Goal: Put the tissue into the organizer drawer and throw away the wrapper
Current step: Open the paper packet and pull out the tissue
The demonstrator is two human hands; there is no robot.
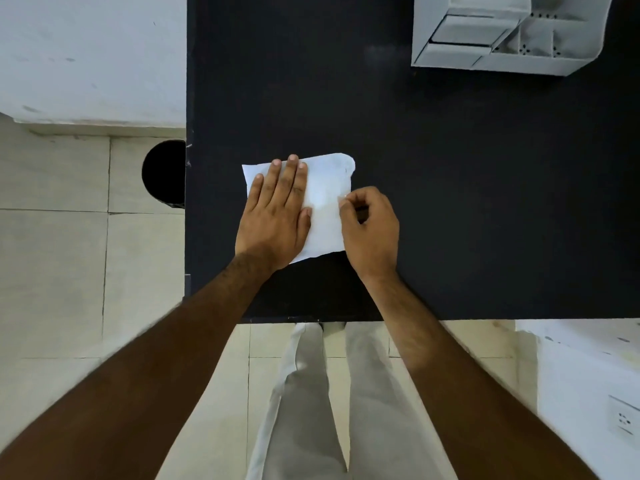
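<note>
A white wrapped tissue pack (325, 199) lies flat on the black table (450, 202), near its front left part. My left hand (277, 209) rests palm down on the pack's left half, fingers spread and pressing it flat. My right hand (369, 226) is at the pack's right edge, thumb and forefinger pinched on the clear wrapper there. The white organizer (502, 32) with its drawer and open compartments stands at the table's far right corner, well away from both hands.
A round black bin (162, 173) stands on the tiled floor just left of the table's edge. A white wall runs behind it. A white surface with a wall socket (623, 419) is at the lower right. My legs are under the table's front edge.
</note>
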